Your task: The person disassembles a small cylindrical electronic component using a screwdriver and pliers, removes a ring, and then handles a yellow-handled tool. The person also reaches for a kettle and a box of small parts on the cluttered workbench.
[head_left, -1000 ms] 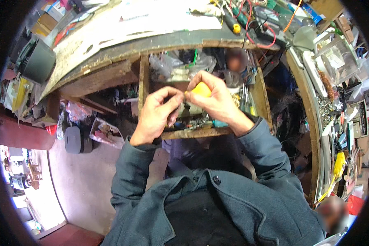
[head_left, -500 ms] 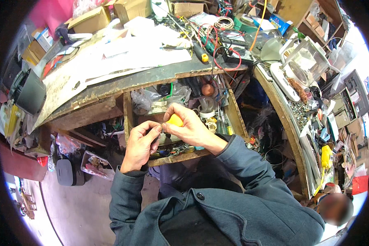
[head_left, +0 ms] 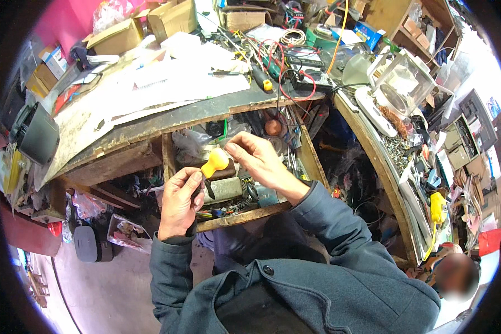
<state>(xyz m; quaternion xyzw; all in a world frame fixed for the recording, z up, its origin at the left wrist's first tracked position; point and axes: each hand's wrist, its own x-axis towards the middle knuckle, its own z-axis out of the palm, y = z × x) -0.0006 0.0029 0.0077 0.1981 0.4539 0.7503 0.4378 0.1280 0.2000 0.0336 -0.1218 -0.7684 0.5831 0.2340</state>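
- Over the drawer [head_left: 245, 216], pinching yellow bulbous piece [head_left: 216, 161] by its near end with left hand [head_left: 179, 201], likely for steadiness.
- Just right, curling right hand [head_left: 256, 160] close; cannot tell if gripping.

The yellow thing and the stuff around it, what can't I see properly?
All in the head view:
- The lower end of the yellow bulb-shaped piece: hidden by the fingers of the left hand.
- Whether the right hand touches it: any gap is too small to tell.
- The little bits in the drawer: too tiny and jumbled.
- Most of the white paper's surface: washed out by glare.
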